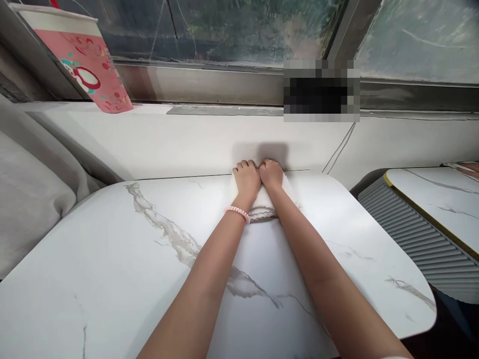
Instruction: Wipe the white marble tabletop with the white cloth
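A folded white cloth lies at the far edge of the white marble-patterned table, close to the wall. My left hand, with a pink coiled band on its wrist, rests on the cloth's far part, its fingers curled down over it. Right beside it, my right hand is closed in a fist on the same cloth. Both arms reach straight forward across the tabletop. The fingertips and the far part of the cloth under the hands are hidden.
A pink and white paper cup stands on the window sill at the left. A blurred-out dark object sits on the sill, with thin cables below. Grey fabric borders the left side; a ribbed grey cabinet stands at the right.
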Demonstrator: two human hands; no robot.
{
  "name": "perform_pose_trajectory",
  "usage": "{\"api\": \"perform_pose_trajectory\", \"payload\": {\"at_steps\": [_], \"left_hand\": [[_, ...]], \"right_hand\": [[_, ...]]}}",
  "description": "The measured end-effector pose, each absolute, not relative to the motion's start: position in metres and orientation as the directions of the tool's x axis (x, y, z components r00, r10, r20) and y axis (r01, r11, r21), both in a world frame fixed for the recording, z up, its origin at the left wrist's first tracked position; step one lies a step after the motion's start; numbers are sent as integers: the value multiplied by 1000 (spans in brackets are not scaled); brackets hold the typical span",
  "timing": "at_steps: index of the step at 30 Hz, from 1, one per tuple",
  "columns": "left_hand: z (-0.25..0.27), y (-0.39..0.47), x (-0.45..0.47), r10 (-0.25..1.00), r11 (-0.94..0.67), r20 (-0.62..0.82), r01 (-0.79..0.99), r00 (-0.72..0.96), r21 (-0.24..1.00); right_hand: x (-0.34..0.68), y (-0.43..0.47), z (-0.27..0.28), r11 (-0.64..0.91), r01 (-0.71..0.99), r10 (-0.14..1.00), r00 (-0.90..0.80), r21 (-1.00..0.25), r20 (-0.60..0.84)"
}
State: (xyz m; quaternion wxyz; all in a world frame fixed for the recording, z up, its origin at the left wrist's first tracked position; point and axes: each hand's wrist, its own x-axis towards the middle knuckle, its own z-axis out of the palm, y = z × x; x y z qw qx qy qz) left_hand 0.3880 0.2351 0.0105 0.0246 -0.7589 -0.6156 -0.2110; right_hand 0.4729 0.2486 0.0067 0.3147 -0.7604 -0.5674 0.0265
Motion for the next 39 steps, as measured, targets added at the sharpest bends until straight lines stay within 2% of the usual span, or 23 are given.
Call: {"api": "perform_pose_trajectory", "payload": {"at_steps": [13, 32, 36, 39], "left_hand": [[8, 215, 381, 921, -235, 364, 943, 138, 235], [6, 177, 361, 909, -252, 391, 938, 146, 236], [5, 179, 363, 907, -255, 393, 940, 151, 228], [4, 181, 363, 895, -273, 415, 938, 166, 213]], "right_hand": [[466, 225, 5, -90, 859, 871, 313, -503, 379], [447, 175, 8, -13, 846, 879, 264, -533, 398], [459, 189, 27, 58, 840, 839, 252, -539, 482], [490, 209, 69, 74, 898, 761, 231, -434, 606]]}}
